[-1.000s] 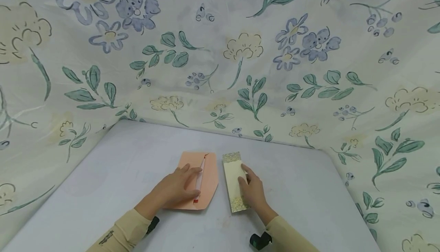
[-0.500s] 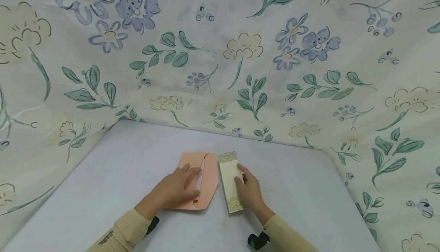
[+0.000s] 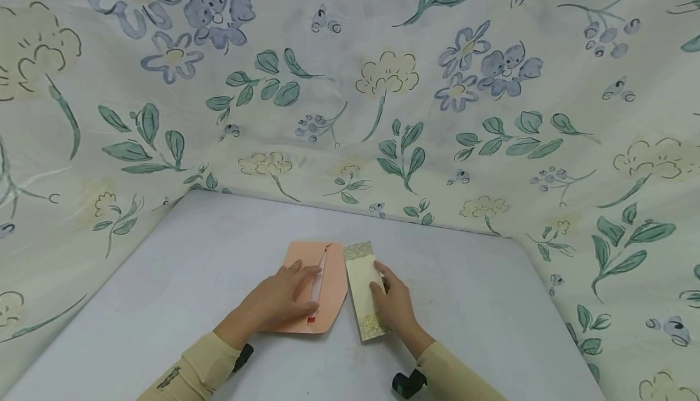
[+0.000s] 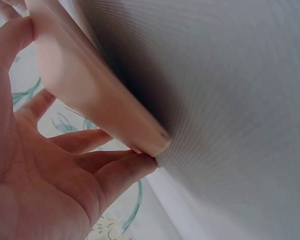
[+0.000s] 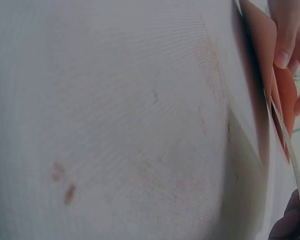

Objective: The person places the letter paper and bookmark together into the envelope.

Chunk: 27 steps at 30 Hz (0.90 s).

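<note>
A peach-coloured paper envelope (image 3: 332,288) lies on the white table, with a long narrow opening (image 3: 318,285) showing white inside and a small red mark at its near end. Across its left part rests my left hand (image 3: 281,294), fingers spread, thumb and forefinger beside the opening. The left wrist view shows its fingertips touching the edges of the envelope (image 4: 85,80). My right hand (image 3: 398,304) pinches the right edge of a long cream card (image 3: 362,285) with speckled bands at both ends. In the right wrist view the card's edge (image 5: 292,150) stands close to the envelope; contact is unclear.
The white table (image 3: 465,304) reaches back to a floral-print curtain (image 3: 339,115) behind and at the sides. Black wrist-worn devices (image 3: 409,384) show under both sleeves. Small brownish stains (image 5: 65,187) mark the tabletop in the right wrist view.
My right hand has moved left with the card, bringing it up against the envelope's right side. My left hand and the envelope have stayed in place.
</note>
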### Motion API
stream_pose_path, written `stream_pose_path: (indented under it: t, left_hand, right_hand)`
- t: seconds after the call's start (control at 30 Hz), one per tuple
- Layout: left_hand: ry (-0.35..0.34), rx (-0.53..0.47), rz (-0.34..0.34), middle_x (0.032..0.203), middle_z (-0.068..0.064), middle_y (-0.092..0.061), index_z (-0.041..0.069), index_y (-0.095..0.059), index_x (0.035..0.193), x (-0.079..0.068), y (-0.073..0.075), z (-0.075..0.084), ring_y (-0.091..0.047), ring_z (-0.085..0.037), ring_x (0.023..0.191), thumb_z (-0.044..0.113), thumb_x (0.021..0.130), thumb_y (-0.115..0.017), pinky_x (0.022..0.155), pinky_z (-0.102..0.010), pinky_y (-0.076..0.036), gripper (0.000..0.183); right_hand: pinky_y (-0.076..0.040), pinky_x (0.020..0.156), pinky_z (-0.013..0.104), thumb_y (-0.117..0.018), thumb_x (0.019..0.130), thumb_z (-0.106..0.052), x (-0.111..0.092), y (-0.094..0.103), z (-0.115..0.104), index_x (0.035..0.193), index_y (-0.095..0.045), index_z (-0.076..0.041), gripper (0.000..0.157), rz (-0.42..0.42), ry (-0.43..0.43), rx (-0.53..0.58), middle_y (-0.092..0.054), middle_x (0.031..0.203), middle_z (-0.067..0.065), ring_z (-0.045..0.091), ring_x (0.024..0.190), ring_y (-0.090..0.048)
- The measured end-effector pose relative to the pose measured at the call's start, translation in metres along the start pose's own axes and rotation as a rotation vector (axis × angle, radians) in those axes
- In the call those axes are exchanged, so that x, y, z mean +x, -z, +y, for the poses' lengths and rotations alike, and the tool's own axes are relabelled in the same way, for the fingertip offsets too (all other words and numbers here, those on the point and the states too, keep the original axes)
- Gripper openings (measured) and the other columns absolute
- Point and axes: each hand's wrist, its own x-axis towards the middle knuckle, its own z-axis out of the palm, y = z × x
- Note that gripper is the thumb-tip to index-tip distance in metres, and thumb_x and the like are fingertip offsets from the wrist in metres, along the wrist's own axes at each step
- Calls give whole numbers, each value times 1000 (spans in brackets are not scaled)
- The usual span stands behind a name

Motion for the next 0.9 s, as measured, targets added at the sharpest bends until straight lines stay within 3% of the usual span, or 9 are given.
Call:
stream_pose_path:
  t: [0.37,0.6,0.9]
  left_hand:
    - [5,-16,-2,158,-26,-37,21,-50,150,-1,0,1,-39,-59,137,47,87,-75,100,-69,-41,73]
    - [19,-9,-7,158,-25,-37,22,-50,150,0,0,0,-39,-57,138,48,87,-75,100,-69,-41,73]
    - [22,-1,-8,158,-25,-37,24,-50,150,0,-2,0,-39,-57,138,51,86,-74,101,-69,-41,73]
  right_hand:
    - [-48,62,28,-61,101,-12,-1,-5,0,149,-51,-9,49,-11,1,4,-69,120,22,13,73,-57]
    - [-44,56,26,-60,101,-13,0,-7,-4,149,-51,-10,49,-18,-4,-18,-68,98,11,12,66,-51]
    - [-47,61,26,-62,100,-12,-1,-11,-7,147,-53,-9,48,-11,4,-21,-69,100,10,13,74,-56]
